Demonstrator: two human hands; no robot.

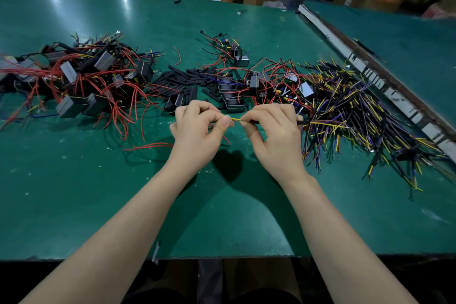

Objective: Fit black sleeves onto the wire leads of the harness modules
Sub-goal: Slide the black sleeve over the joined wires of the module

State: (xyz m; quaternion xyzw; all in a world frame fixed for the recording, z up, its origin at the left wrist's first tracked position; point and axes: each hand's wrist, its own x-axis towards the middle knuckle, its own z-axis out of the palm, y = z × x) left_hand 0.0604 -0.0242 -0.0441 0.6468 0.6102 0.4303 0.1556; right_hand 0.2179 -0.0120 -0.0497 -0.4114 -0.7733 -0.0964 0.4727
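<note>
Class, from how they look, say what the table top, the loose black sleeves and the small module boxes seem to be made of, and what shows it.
Table top: likely a green rubber or vinyl mat, semi-gloss, since lamps glare on it.
Loose black sleeves: matt black tubing, probably plastic or heat-shrink; dull, straight, cut short.
Module boxes: grey-and-black casings, seemingly moulded plastic; whether any face is metal cannot be told.

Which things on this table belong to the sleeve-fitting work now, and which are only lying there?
In use: left hand and right hand, both pinching the yellow lead; black sleeve in the right hand.

Lying about: loose sleeves pile, module heap, wire bundle, green table.
</note>
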